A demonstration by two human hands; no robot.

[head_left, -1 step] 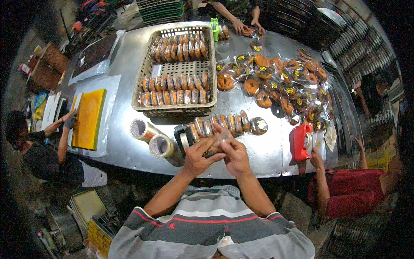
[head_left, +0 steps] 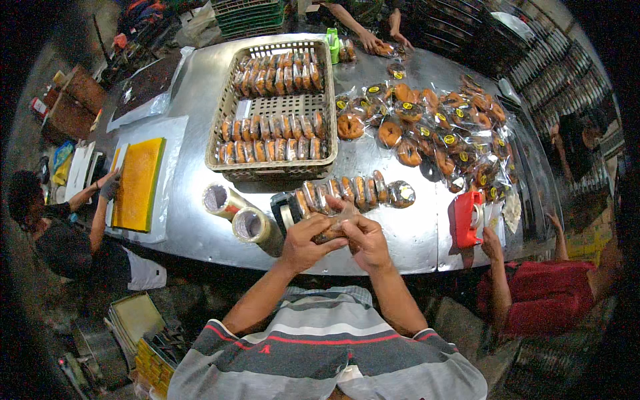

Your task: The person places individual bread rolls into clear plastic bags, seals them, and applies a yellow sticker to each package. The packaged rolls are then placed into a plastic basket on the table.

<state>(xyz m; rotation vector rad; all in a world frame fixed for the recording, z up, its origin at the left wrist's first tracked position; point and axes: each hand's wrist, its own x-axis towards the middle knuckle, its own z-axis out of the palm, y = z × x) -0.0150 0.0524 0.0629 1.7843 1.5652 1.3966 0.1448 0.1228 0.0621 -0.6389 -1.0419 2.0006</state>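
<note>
My left hand [head_left: 308,243] and my right hand [head_left: 370,244] meet at the table's near edge, both closed on a doughnut in clear plastic wrap [head_left: 327,235]. The left fingers cup it from one side. My right thumb and fingers pinch the wrap on the other side. Part of the doughnut is hidden by the fingers. Just beyond my hands, several wrapped doughnuts [head_left: 360,192] stand on edge in a row, with another wrapped doughnut [head_left: 401,194] lying flat at the right end. A black tape dispenser [head_left: 285,209] sits at the row's left end, near my left hand.
Two tape rolls [head_left: 251,225] stand left of my hands. A plastic basket [head_left: 331,155] holds rows of wrapped doughnuts; a heap of them [head_left: 427,133] lies right. Co-workers' hands are by a red tape dispenser [head_left: 467,220], a yellow slab [head_left: 138,185] and the far edge.
The fingers of my right hand have shifted slightly on the wrap, and more of the doughnut shows between my hands. The co-worker's hand by the red dispenser has moved slightly.
</note>
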